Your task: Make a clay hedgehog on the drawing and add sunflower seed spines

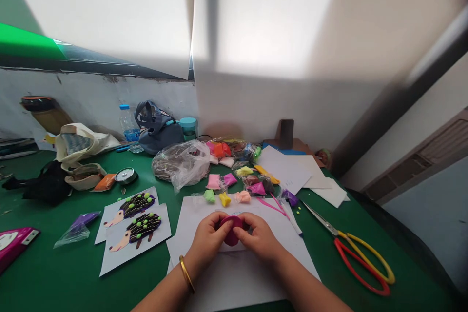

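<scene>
Between my two hands is a flattened dark magenta piece of modelling clay (231,232). My left hand (210,234), with a gold bangle at the wrist, pinches its left edge. From the other side my right hand (258,235) grips it with thumb and fingers. Both hands are just above white paper sheets (234,280) on the green table. Beyond my fingers lie small packets of coloured clay, among them a yellow one (224,199), a green one (209,195) and a peach one (243,197). A pink plastic tool (274,206) rests near the paper's upper right.
Large scissors (347,246) with red and yellow handles lie at right. Two cards with clay hedgehogs (137,234) sit at left, near a purple packet (82,222). Behind are a clear plastic bag (186,161), a blue bag (161,131), a water bottle (129,126) and a propped phone (286,134).
</scene>
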The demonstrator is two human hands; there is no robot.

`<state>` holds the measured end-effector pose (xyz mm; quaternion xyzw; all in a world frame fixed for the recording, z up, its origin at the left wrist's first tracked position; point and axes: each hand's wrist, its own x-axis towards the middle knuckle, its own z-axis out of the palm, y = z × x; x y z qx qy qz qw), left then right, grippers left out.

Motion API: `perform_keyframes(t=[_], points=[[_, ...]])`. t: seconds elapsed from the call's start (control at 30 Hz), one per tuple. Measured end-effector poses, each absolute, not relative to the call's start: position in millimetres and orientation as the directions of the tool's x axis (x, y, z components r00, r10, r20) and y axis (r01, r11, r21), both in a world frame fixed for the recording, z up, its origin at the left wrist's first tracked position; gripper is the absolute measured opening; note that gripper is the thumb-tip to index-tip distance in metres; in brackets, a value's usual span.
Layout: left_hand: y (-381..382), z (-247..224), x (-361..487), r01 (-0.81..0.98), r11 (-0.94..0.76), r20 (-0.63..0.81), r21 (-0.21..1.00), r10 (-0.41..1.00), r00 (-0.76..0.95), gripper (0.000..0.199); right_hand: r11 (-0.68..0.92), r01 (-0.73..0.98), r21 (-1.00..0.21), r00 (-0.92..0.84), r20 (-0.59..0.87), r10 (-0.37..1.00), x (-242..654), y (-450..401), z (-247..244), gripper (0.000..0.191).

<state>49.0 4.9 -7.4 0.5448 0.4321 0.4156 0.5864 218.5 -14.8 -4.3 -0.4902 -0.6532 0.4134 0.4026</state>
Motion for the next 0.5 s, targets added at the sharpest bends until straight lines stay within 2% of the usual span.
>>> perform_keyframes(t=[0.27, 0.5], points=[[3.4, -6.4, 48.7, 0.002, 0.005, -0.006, 1.0, 0.965, 0.262, 0.038, 0.193, 0.347, -0.918, -0.201, 0.129, 0.971, 221.2, -13.2, -5.3, 0.018], [3.2, -5.1, 48.0, 0.042, -0.049, 0.036, 0.998, 0.962, 0.27, 0.036, 0.268, 0.344, -0.9, -0.231, 0.195, 0.953, 223.5, -12.7, -7.4, 0.028]])
